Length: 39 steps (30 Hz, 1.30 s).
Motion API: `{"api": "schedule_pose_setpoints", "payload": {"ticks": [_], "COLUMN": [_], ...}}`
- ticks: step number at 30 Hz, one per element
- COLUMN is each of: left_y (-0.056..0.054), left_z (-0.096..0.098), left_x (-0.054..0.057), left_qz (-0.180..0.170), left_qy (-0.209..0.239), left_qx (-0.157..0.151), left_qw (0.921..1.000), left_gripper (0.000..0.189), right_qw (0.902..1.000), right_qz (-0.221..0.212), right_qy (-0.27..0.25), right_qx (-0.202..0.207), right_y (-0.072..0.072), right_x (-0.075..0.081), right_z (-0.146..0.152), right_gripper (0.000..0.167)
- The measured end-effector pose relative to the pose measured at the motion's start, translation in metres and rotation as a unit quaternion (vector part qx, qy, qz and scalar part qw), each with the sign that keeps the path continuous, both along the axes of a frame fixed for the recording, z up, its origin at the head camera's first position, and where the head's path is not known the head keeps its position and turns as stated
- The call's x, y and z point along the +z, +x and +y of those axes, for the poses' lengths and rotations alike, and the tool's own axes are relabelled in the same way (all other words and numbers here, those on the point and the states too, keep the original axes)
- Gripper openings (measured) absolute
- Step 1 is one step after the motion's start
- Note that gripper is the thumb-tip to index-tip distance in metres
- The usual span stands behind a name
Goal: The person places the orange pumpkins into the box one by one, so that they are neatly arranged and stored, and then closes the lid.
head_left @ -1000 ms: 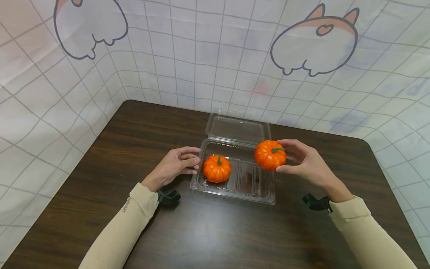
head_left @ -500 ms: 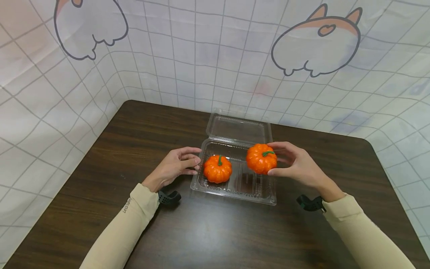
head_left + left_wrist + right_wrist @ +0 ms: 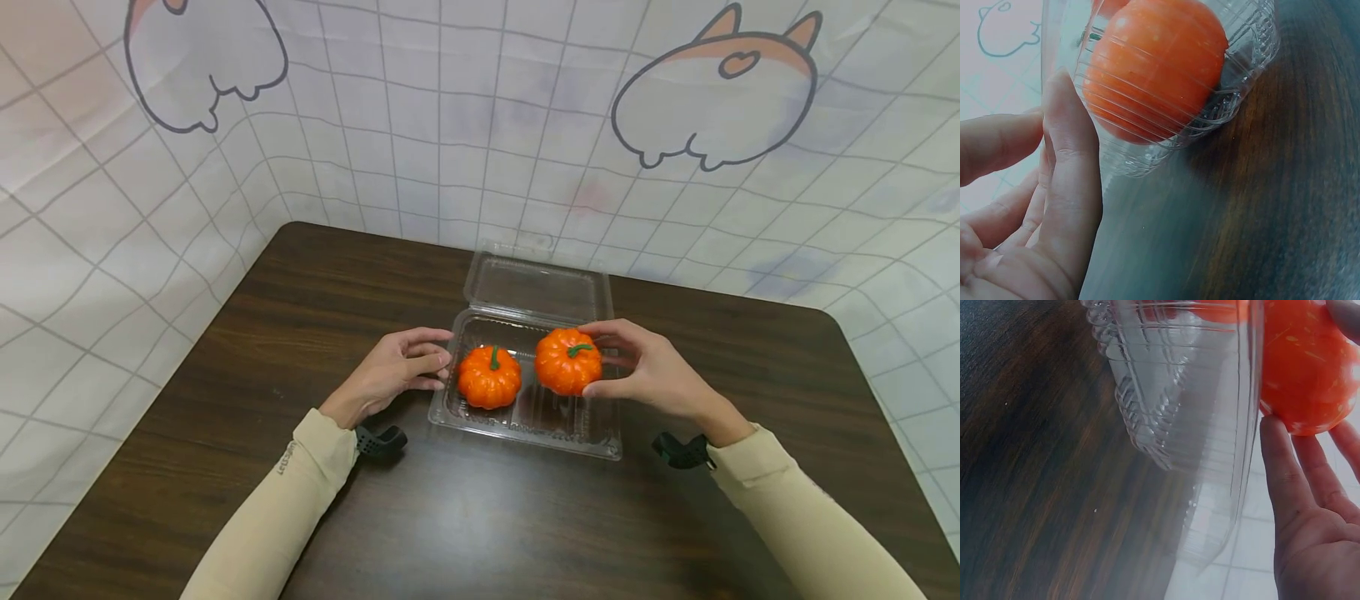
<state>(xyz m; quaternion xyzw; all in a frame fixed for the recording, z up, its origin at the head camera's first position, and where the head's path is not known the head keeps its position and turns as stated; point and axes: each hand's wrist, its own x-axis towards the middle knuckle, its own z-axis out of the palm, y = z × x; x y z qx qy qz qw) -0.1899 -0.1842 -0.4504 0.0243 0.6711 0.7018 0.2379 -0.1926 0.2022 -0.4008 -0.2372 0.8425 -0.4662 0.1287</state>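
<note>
My right hand (image 3: pixel 648 371) grips a small orange pumpkin (image 3: pixel 564 363) with a green stem over the right part of a clear plastic clamshell container (image 3: pixel 517 429). In the right wrist view, this pumpkin (image 3: pixel 1310 365) sits between the thumb and fingers, beside the container's rim (image 3: pixel 1250 425). Inside the container's left part lies a second pumpkin (image 3: pixel 489 379), stem up. My left hand (image 3: pixel 393 367) pinches the container's left rim. The left wrist view has its fingertips right at the rim, with the second pumpkin (image 3: pixel 1154 75) showing through the ridged wall.
The container's lid (image 3: pixel 538 287) lies folded open toward the back of the dark wooden table (image 3: pixel 360 283). A white grid-patterned cloth (image 3: pixel 450 125) with cartoon drawings hangs behind and at both sides. Each wrist carries a black strap (image 3: pixel 381 442).
My right hand has carried its pumpkin leftward and slightly toward me, from the container's right edge to close beside the other pumpkin. The left hand has stayed at the left rim.
</note>
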Motion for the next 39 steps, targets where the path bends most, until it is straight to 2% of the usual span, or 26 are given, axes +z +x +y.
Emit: {"api": "schedule_pose_setpoints", "payload": {"ticks": [7,15,26,33,39], "left_y": [0.000,0.000,0.000,0.001,0.001], "left_z": [0.001,0.000,-0.001,-0.001,-0.001], "left_x": [0.001,0.000,0.000,0.000,-0.001], "left_qz": [0.002,0.002,0.005,0.006,0.003], "left_qy": [0.005,0.001,0.002,0.004,0.005], "left_qx": [0.000,0.003,-0.001,-0.003,-0.003], "left_qw": [1.0000,1.0000,1.0000,1.0000,1.0000], "left_gripper": [0.052,0.052,0.052,0.052,0.052], "right_qw": [0.9993,0.9983,0.9946,0.9906,0.9881], "right_qz": [0.012,0.014,0.010,0.022,0.011], "right_qy": [0.034,0.049,0.082,0.109,0.125], "right_qx": [0.012,0.028,0.062,0.079,0.089], "right_y": [-0.001,-0.003,-0.007,-0.009,-0.010], "right_x": [0.000,0.000,0.001,0.000,0.001], "right_z": [-0.006,-0.012,-0.020,-0.025,-0.027], "right_gripper": [0.073,0.074,0.074,0.071,0.071]}}
